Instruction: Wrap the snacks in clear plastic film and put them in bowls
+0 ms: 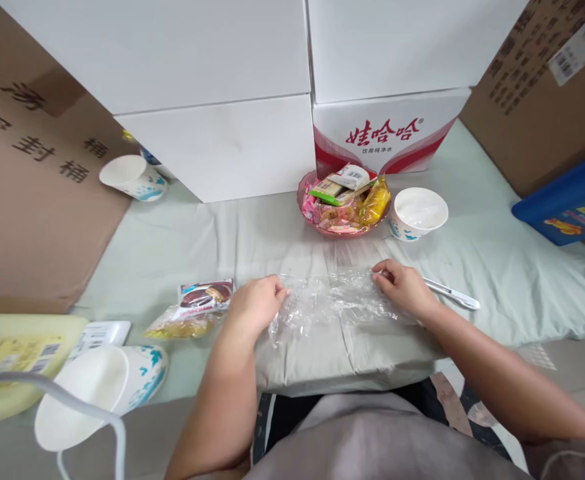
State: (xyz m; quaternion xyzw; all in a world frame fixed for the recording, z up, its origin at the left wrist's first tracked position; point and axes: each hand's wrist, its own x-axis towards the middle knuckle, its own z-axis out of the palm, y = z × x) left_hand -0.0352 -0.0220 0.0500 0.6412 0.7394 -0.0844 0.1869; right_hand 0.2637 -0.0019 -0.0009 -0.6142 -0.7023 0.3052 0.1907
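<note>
Stacked white boxes [212, 73] behind, brown cartons at both sides, pale cloth [182, 247] spread beneath everything. Nearer in: pink bowl [345, 230] heaped with wrapped snacks, upright paper cup [418, 213] just right of it, two more cups tipped over at the left [132, 177] [100, 390], two snack packets [195, 310] on the cloth, slim white knife or pen [452, 293] beside the right wrist.

Clear film [330, 303] flat on the cloth at centre, crinkled, between both hands.

Risks, as a judgement: thin film likely to cling to itself and bunch if drawn unevenly; possibly torn if pulled hard from both ends; right forearm close enough to nudge the white tool.

Left hand [255, 307] palm down, forearm angled in from below, fingers curled and pinched shut on the film's left edge. Right hand [405, 287] likewise low, fingertips together on the right edge, wrist resting near the cloth.
</note>
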